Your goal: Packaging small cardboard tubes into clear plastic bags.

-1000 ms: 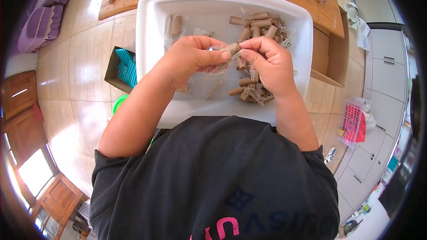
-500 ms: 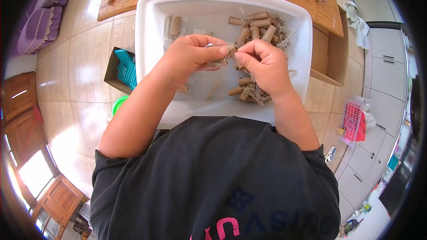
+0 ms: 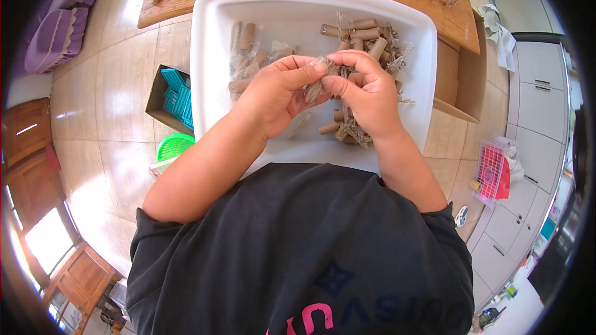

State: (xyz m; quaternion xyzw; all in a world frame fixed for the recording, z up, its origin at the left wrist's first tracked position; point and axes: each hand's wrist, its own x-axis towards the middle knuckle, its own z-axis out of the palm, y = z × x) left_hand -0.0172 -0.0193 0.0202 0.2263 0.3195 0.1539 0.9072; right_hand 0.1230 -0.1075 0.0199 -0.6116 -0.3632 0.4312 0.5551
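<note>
1. Brown cardboard roll in a clear crinkly plastic wrap (image 3: 315, 89) sits pinched between both hands, above the middle of the white rectangular plastic tub (image 3: 208, 43).
2. Left hand (image 3: 273, 96) grasps the wrap from the tub's left half, thumb and forefinger closed on it; right hand (image 3: 366, 93) pinches the same piece from the tub's right half, fingertips meeting the left ones.
3. Slipping is the first risk, as I judge it: the wrap looks thin and glossy and only the fingertips hold it, so the roll could drop back into the tub.
4. A drop would probably land it among the loose pile of bare brown cardboard rolls and straw-like fibre (image 3: 363, 40) in the tub's far right part, where it would be hard to pick out again.
5. Tearing is the second risk: the two hands pulling apart could split the film.
6. Wrapped rolls (image 3: 248, 56) lie in the tub's far left part; a careless elbow or wrist could sweep the two groups together.
7. Whether the roll is fully inside the wrap cannot be told, since the fingers hide it.
8. Beside the tub's left wall, on the tiled floor, stands a brown cardboard box holding turquoise plastic baskets (image 3: 174, 93).
</note>
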